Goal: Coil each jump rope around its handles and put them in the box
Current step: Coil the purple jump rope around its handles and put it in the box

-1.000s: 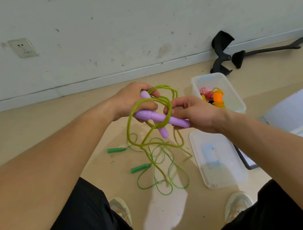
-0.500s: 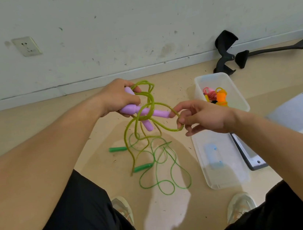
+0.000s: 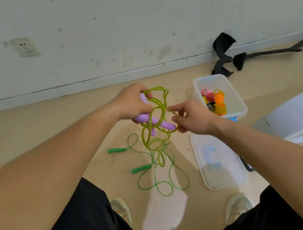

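My left hand [image 3: 133,103] grips the two purple handles [image 3: 162,123] of a jump rope, held above the floor. Its yellow-green cord [image 3: 157,102] loops loosely round the handles and hangs down in a tangle. My right hand [image 3: 193,118] pinches a strand of that cord at the right end of the handles. A second jump rope with green handles [image 3: 141,168] and thin green cord [image 3: 163,182] lies uncoiled on the floor below. The clear plastic box [image 3: 238,103] stands to the right and holds coiled ropes, one orange [image 3: 220,104] and one pink [image 3: 206,93].
The box's clear lid [image 3: 218,162] lies flat on the floor in front of the box. Black chair parts [image 3: 223,55] lie by the wall at the back right. A white panel [image 3: 301,114] sits at the right. My two shoes [image 3: 237,205] are at the bottom.
My right hand let go of the handles, drew a strand of cord out to the right, then came back to the handles' right end. The cord's loops have shifted.
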Demonstrator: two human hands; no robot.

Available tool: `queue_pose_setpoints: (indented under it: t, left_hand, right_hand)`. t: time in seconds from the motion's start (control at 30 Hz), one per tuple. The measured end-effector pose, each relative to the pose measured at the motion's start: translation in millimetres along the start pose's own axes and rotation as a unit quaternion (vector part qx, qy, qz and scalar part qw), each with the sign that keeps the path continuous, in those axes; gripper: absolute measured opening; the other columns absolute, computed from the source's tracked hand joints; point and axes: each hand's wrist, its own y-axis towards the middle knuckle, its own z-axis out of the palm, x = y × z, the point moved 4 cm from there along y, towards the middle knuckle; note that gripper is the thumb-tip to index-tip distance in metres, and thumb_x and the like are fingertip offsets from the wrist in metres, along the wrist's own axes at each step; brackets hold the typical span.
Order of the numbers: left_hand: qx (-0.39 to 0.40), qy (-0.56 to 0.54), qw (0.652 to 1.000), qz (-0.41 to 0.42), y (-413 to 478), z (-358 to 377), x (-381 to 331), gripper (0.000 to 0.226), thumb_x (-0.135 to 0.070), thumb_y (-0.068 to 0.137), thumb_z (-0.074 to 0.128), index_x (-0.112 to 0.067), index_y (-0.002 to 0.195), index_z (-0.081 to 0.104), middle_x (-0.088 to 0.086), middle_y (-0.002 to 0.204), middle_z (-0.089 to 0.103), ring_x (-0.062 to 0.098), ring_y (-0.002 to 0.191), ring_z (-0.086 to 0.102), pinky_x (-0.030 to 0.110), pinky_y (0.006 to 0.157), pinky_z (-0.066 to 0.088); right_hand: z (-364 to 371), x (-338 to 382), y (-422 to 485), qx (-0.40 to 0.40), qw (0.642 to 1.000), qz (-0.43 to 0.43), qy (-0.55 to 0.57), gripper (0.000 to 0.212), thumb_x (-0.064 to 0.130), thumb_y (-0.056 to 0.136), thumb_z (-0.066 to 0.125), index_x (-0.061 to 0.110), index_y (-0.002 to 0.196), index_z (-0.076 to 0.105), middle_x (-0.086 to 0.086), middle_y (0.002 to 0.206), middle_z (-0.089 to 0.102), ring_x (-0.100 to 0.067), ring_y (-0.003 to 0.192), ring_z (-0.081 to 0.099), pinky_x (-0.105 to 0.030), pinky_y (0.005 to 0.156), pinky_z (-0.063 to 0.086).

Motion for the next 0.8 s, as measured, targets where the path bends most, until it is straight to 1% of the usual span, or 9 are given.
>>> queue_pose_setpoints:
  t: [0.07, 0.1, 0.2, 0.23, 0.3, 0.37, 0.5, 0.67, 0.8]
  left_hand:
    - [-0.007, 0.012, 1.000, -0.004, 0, 3, 0, 0.032, -0.006, 0.079, 0.065, -0.014, 0.109, 0.058, 0.001, 0.081, 0.069, 0.013, 0.049, 0.063, 0.025, 0.045, 0.052]
    - [-0.011, 0.018, 1.000, -0.007, 0, 4, 0, 0.032, -0.006, 0.079, 0.065, -0.015, 0.109, 0.058, 0.001, 0.080, 0.069, 0.014, 0.051, 0.063, 0.026, 0.046, 0.052]
    - [-0.027, 0.025, 0.999, -0.008, 1, 9, -1, 0.033, -0.008, 0.078, 0.066, -0.016, 0.109, 0.057, 0.000, 0.078, 0.069, 0.015, 0.051, 0.062, 0.027, 0.047, 0.054]
    - [-0.037, 0.020, 0.999, -0.007, 1, 10, -2, 0.033, -0.008, 0.078, 0.066, -0.016, 0.108, 0.057, 0.001, 0.077, 0.069, 0.015, 0.050, 0.062, 0.027, 0.046, 0.054]
    - [-0.054, 0.010, 0.998, 0.001, 2, 14, -6, 0.032, -0.007, 0.077, 0.065, -0.016, 0.107, 0.057, 0.001, 0.073, 0.070, 0.011, 0.045, 0.061, 0.025, 0.043, 0.052]
    - [-0.056, 0.009, 0.998, 0.012, 2, 18, -9, 0.032, -0.007, 0.077, 0.064, -0.016, 0.106, 0.056, 0.001, 0.066, 0.070, 0.008, 0.039, 0.058, 0.023, 0.041, 0.049]
    - [-0.073, 0.016, 0.997, 0.023, 3, 23, -11, 0.035, -0.014, 0.075, 0.068, -0.019, 0.107, 0.055, -0.004, 0.066, 0.067, 0.007, 0.044, 0.059, 0.023, 0.047, 0.045]
    - [-0.093, 0.009, 0.995, 0.027, 6, 28, -7, 0.037, -0.011, 0.074, 0.067, -0.019, 0.107, 0.055, -0.006, 0.075, 0.069, 0.007, 0.044, 0.061, 0.023, 0.049, 0.046]
    - [-0.120, 0.001, 0.992, 0.022, 10, 23, -5, 0.040, -0.008, 0.071, 0.068, -0.019, 0.107, 0.056, -0.007, 0.070, 0.068, 0.010, 0.054, 0.063, 0.027, 0.057, 0.051]
  right_hand:
    - [-3, 3, 1, -0.054, 0.986, 0.001, -0.157, 0.044, 0.031, 0.099, 0.056, 0.016, 0.140, 0.053, -0.010, 0.104, 0.061, -0.028, 0.101, 0.064, -0.036, 0.088, 0.050]
    - [-6, 7, 0, -0.090, 0.979, 0.011, -0.180, 0.043, 0.035, 0.097, 0.057, 0.015, 0.135, 0.054, -0.009, 0.109, 0.061, -0.028, 0.104, 0.061, -0.037, 0.087, 0.049]
    - [-12, 22, -4, -0.175, 0.976, -0.028, -0.129, 0.018, 0.031, 0.093, 0.060, 0.020, 0.107, 0.059, 0.002, 0.090, 0.066, -0.022, 0.086, 0.061, -0.035, 0.069, 0.048]
    - [-11, 26, -3, -0.167, 0.980, -0.038, -0.100, 0.010, 0.028, 0.090, 0.060, 0.020, 0.096, 0.062, 0.005, 0.080, 0.065, -0.020, 0.079, 0.061, -0.034, 0.066, 0.049]
    - [-3, 29, 0, -0.101, 0.993, -0.014, -0.060, 0.012, 0.027, 0.087, 0.062, 0.018, 0.085, 0.069, 0.004, 0.071, 0.065, -0.018, 0.070, 0.059, -0.031, 0.062, 0.047]
    - [7, 27, 3, -0.049, 0.998, 0.025, -0.031, 0.019, 0.032, 0.084, 0.064, 0.016, 0.088, 0.072, 0.000, 0.067, 0.064, -0.016, 0.063, 0.055, -0.029, 0.057, 0.042]
    - [9, 26, 4, -0.029, 0.998, 0.024, 0.060, 0.017, 0.027, 0.085, 0.066, 0.015, 0.092, 0.075, 0.013, 0.045, 0.049, -0.007, 0.046, 0.040, -0.017, 0.045, 0.030]
    - [10, 21, 4, -0.025, 0.987, 0.026, 0.159, 0.025, 0.033, 0.080, 0.081, 0.011, 0.090, 0.074, 0.012, 0.045, 0.043, -0.012, 0.050, 0.037, -0.026, 0.047, 0.032]
    - [15, 17, 4, -0.058, 0.966, 0.045, 0.247, 0.013, 0.012, 0.086, 0.074, 0.016, 0.092, 0.062, 0.011, 0.059, 0.050, -0.013, 0.069, 0.060, -0.030, 0.056, 0.052]
